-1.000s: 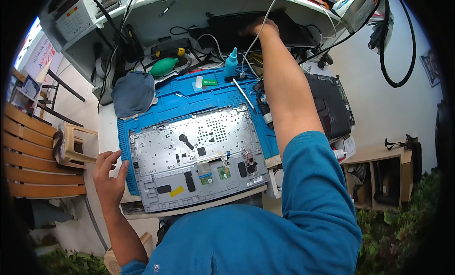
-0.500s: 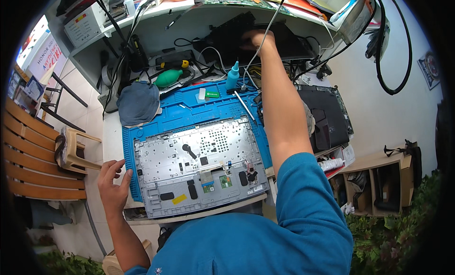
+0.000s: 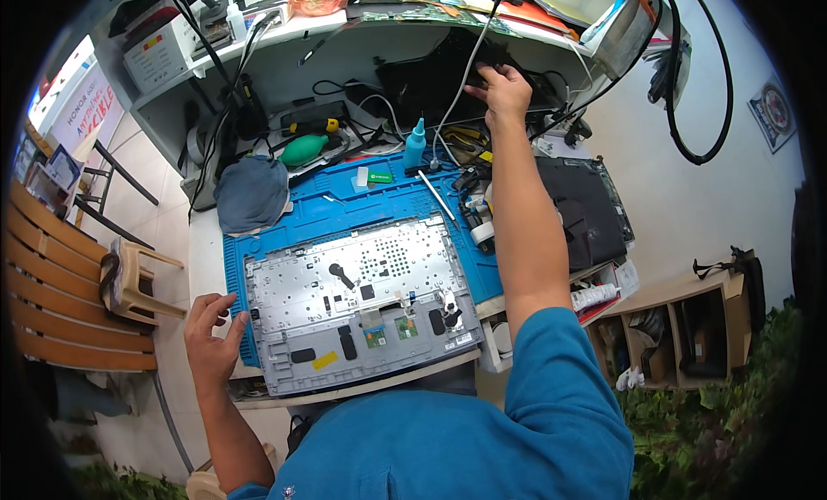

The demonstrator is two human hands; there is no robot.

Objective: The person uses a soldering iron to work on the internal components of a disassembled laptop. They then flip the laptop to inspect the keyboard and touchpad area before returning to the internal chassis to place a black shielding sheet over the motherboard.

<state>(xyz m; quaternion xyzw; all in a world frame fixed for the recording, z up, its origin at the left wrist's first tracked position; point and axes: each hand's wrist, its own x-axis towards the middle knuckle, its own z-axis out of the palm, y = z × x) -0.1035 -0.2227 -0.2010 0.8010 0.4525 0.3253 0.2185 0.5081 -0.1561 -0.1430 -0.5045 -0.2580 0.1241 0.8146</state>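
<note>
A laptop's silver-grey inner casing (image 3: 301, 272) lies on a blue work mat (image 3: 327, 209) in front of me. At the casing's left side, beside the mat's edge, my left hand (image 3: 214, 332) rests with loosely bent fingers, thumb apart, holding nothing. My right arm stretches to the back of the bench, under the shelf. There my right hand (image 3: 504, 95) has its fingers and thumb closed at a thin black panel (image 3: 439, 74) that stands tilted; the exact grip is hard to see against the dark surface.
Near the mat's back stand a light-blue dropper bottle (image 3: 415, 145), a green air blower (image 3: 303, 149) and a grey cloth (image 3: 251, 192). A black laptop part (image 3: 590, 216) lies right of my forearm. Cables (image 3: 461, 86) hang across the reach, below the shelf (image 3: 284, 37).
My right hand has moved right and slightly down, and the tilted black panel has shifted right with it. My left hand stays nearly in place.
</note>
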